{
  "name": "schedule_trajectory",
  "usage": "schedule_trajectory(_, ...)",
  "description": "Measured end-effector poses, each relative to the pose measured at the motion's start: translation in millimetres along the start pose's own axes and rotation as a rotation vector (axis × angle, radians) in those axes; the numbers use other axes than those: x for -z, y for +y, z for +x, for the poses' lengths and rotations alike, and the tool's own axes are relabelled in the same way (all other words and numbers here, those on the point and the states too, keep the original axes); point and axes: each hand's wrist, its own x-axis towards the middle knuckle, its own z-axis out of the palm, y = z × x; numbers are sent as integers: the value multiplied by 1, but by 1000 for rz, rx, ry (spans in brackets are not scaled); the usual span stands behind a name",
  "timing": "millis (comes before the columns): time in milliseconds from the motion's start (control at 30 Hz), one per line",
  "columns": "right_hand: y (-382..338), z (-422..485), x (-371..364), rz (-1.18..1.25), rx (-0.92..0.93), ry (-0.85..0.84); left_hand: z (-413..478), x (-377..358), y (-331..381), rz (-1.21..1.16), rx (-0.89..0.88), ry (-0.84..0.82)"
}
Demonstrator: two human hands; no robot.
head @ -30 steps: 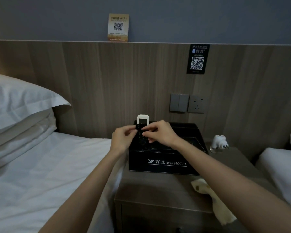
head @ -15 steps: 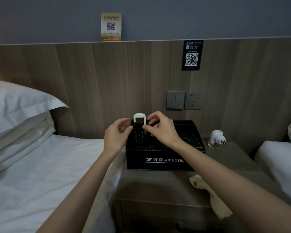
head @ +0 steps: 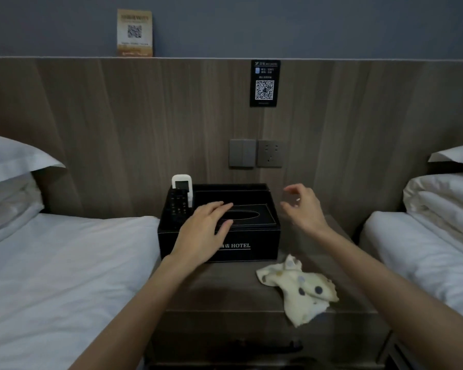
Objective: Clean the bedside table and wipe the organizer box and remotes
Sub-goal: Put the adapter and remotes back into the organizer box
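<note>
Wood-grain panelling (head: 145, 124) backs a dark bedside table (head: 225, 289) that stands between two white beds. On the rear half of the table sits the black organizer box (head: 254, 237), with "HOTEL" printed on its front wall. Its left compartment holds two remotes standing on end: a black remote (head: 178, 206) in front and a white remote (head: 182, 184) behind it, whose top rises above the box's rim.

The left hand (head: 203, 232) lies palm down across the front left of the box, just right of the remotes. Its fingers are straight and spread, the tips reaching the oval tissue slot (head: 245, 215), and it grips nothing. The right hand (head: 302, 206) hangs in the air just beyond the box's right side, clear of it, with fingers loosely curled and empty.

A cream cloth (head: 302, 288) with dark dots lies crumpled on the table in front of the box's right corner, one end drooping over the front edge, and neither hand touches it.

On the panel above the box are a light switch (head: 242, 153) and a socket (head: 270, 153), with a black QR sign (head: 264, 82) higher up. A tan WiFi card (head: 134, 32) stands on the ledge. Pillows (head: 11, 166) are stacked at the head of each bed.
</note>
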Motion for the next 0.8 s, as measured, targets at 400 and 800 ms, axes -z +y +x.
schedule_trajectory(400, 87, 48, -19, -208, -198, -184, 0, -46, -19, 213, -11, 2)
schedule_trajectory(800, 80, 50, -20, -220, -20, -131, 0, -49, -20, 203, -4, 47)
